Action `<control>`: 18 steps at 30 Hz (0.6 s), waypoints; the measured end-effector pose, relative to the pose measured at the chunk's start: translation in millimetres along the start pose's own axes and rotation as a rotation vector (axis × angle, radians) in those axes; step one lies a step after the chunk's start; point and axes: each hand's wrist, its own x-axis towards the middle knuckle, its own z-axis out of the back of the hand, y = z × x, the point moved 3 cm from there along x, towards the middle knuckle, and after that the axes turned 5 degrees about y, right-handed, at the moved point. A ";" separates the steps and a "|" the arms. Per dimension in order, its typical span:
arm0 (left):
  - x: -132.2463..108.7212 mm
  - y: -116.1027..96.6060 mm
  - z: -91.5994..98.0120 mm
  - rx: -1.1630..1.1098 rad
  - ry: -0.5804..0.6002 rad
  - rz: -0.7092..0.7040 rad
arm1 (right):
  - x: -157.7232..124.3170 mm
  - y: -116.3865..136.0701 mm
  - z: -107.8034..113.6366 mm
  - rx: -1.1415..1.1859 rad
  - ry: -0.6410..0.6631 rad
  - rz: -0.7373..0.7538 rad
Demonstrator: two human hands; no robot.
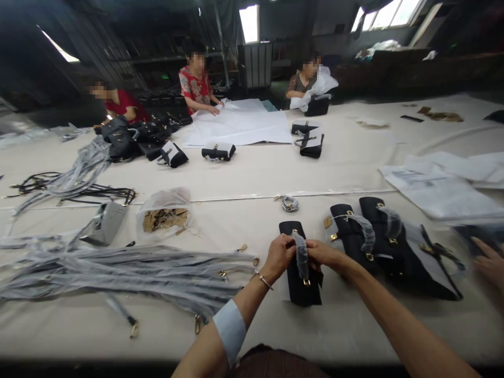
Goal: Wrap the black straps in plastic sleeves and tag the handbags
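A black handbag (297, 286) stands on the pale table right in front of me, its handle (301, 257) wrapped in clear plastic and fixed by gold rings. My left hand (280, 253) is at the upper left of the handle, fingers bent together near the upper gold ring. From the other side my right hand (322, 254) reaches to the handle, with its fingers closed against it. What the fingertips pinch is too small to make out. Beyond the bag lies a coiled, wrapped strap (290, 203).
Several black bags (348, 236) stand close on the right, beside another person's hand (488, 257). Wrapped straps (129, 270) cover the left side, near a plastic bag of brown tags (165, 218). Three people work across the table with bags and white sheets (244, 123).
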 end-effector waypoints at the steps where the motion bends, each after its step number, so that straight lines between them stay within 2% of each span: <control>1: -1.1 -0.5 0.6 0.023 -0.038 0.029 | 0.7 2.0 1.2 0.000 0.042 -0.005; 6: -7.0 -5.1 10.4 0.152 -0.141 0.131 | 2.3 4.4 11.1 0.033 0.145 -0.008; 9: -5.3 5.5 21.3 -0.137 -0.206 0.279 | 3.1 -1.1 25.9 0.095 0.140 0.021; 11: -0.7 16.7 24.6 -0.365 -0.199 0.395 | 4.5 -5.7 39.1 0.149 0.135 0.045; 15: 15.9 32.8 20.0 -0.615 -0.158 0.521 | 11.5 -10.9 61.2 0.280 0.135 0.053; 18: 27.6 36.7 11.8 -0.801 -0.175 0.597 | 17.8 -8.8 66.9 0.391 0.133 0.051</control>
